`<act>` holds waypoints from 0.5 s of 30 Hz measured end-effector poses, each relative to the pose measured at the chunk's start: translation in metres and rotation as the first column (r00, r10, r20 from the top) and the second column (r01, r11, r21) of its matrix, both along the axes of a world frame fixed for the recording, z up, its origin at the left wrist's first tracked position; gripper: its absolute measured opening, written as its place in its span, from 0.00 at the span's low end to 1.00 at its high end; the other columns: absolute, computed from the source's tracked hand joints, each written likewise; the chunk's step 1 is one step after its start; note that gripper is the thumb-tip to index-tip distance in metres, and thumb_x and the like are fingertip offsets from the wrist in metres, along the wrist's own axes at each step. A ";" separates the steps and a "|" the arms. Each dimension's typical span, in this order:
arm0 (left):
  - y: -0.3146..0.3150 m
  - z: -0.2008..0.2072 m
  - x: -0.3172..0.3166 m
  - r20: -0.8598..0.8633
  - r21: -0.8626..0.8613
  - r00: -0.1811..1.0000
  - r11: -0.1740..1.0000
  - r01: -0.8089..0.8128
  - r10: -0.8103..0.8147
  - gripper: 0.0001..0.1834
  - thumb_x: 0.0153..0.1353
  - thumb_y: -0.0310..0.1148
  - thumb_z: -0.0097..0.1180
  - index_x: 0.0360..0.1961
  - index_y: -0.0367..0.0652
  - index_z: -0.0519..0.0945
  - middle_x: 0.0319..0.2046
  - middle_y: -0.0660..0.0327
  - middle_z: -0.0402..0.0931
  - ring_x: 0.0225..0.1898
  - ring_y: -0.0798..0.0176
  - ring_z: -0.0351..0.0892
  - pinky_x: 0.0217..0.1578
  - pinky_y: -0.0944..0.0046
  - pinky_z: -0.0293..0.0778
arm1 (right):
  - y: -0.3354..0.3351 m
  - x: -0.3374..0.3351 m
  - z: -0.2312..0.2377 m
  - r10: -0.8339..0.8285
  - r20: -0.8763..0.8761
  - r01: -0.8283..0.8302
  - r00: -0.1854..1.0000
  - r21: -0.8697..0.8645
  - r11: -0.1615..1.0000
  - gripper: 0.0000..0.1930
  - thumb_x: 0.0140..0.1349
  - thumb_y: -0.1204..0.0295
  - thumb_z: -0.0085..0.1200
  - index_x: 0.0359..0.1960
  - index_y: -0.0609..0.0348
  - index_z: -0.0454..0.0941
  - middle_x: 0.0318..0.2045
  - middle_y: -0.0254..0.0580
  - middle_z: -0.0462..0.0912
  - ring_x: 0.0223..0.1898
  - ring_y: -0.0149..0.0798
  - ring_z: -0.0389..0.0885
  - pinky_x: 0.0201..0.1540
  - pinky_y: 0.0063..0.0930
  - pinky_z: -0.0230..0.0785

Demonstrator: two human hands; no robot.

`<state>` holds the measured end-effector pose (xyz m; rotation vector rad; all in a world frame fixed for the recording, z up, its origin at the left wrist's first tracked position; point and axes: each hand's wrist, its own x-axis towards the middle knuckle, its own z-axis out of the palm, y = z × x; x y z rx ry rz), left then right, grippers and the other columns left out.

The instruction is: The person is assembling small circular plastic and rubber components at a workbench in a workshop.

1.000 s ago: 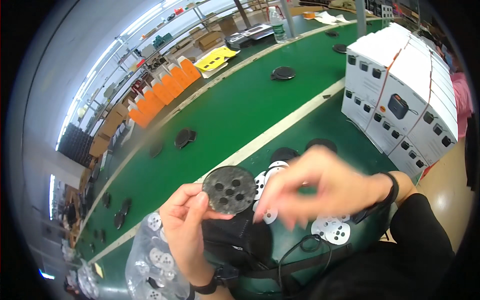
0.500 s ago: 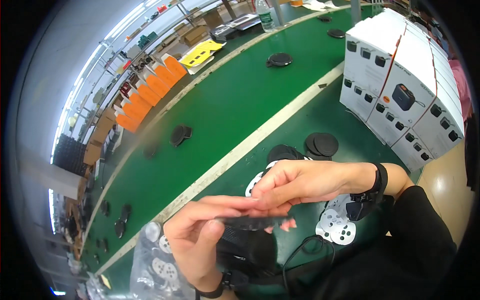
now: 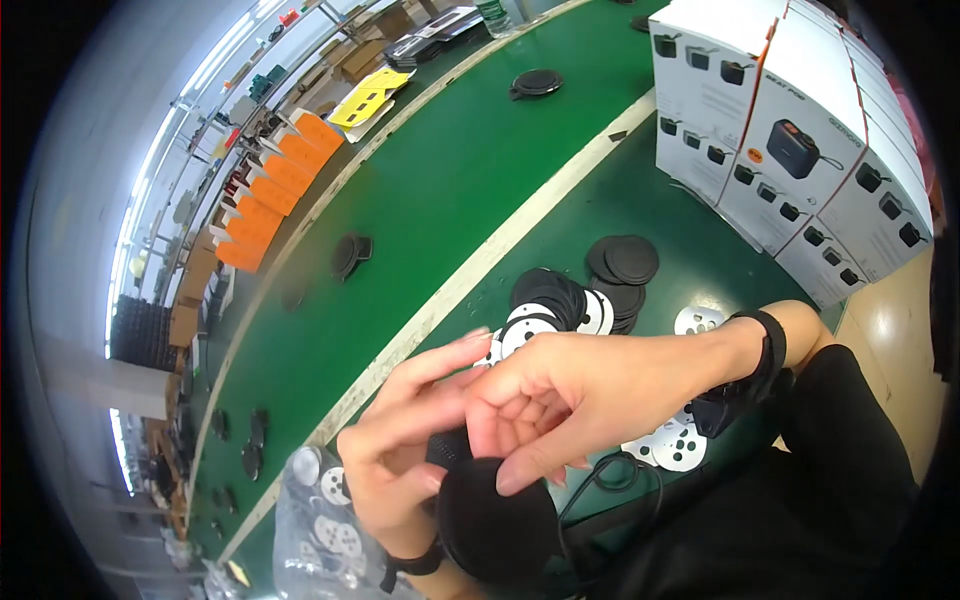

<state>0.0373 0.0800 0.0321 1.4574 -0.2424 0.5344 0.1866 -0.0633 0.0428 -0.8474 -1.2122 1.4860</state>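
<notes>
Both hands meet low in the head view over a round black part (image 3: 495, 525) with a cable. My left hand (image 3: 405, 450) cups it from the left with fingers curled round its upper edge. My right hand (image 3: 570, 395) lies across the top, thumb pressed on the black face. A dark band sits on each wrist. Just beyond the hands lie a pile of black discs (image 3: 600, 280) and white perforated discs (image 3: 668, 445) on the green table (image 3: 690, 215).
White product boxes (image 3: 790, 140) stand stacked at the right. A clear bag of white discs (image 3: 320, 530) lies at the lower left. A green conveyor belt (image 3: 440, 190) carries scattered black parts (image 3: 350, 255). Orange bins (image 3: 265, 195) line the far side.
The disc with holes I held face-up in my left hand has dropped lower and turned to its plain black side. My right hand came in over it and now presses on it.
</notes>
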 end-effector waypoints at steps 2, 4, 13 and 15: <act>0.006 0.006 -0.003 -0.149 -0.061 0.989 0.998 -0.004 -0.005 0.25 0.52 0.35 0.63 0.47 0.27 0.75 0.53 0.32 0.65 0.61 0.37 0.61 0.59 0.44 0.61 | -0.003 0.002 0.001 -0.087 0.018 0.086 0.996 0.016 0.996 0.07 0.61 0.75 0.55 0.35 0.64 0.71 0.26 0.33 0.78 0.26 0.22 0.77 0.27 0.16 0.68; 0.015 0.015 -0.005 -0.191 -0.037 0.978 0.996 0.080 -0.086 0.25 0.56 0.29 0.57 0.52 0.25 0.69 0.53 0.34 0.67 0.59 0.38 0.64 0.60 0.46 0.60 | -0.005 0.003 0.002 -0.172 0.012 0.171 0.985 0.072 0.983 0.07 0.60 0.77 0.56 0.35 0.64 0.71 0.27 0.34 0.78 0.26 0.22 0.77 0.28 0.16 0.68; -0.012 0.033 -0.027 -0.321 0.189 0.867 0.923 -0.334 0.380 0.22 0.50 0.20 0.60 0.48 0.26 0.71 0.43 0.52 0.77 0.45 0.61 0.77 0.49 0.64 0.70 | -0.010 0.017 0.012 -0.464 -0.163 0.487 0.871 0.153 0.860 0.07 0.59 0.83 0.54 0.37 0.66 0.71 0.29 0.42 0.79 0.27 0.29 0.81 0.29 0.19 0.73; -0.019 0.032 -0.024 -0.355 0.229 0.834 0.904 -0.361 0.423 0.29 0.46 0.23 0.64 0.50 0.25 0.69 0.41 0.51 0.78 0.43 0.59 0.78 0.49 0.61 0.71 | -0.009 0.015 0.011 -0.470 -0.195 0.499 0.861 0.140 0.856 0.06 0.59 0.83 0.53 0.38 0.67 0.71 0.29 0.43 0.79 0.28 0.31 0.82 0.29 0.20 0.74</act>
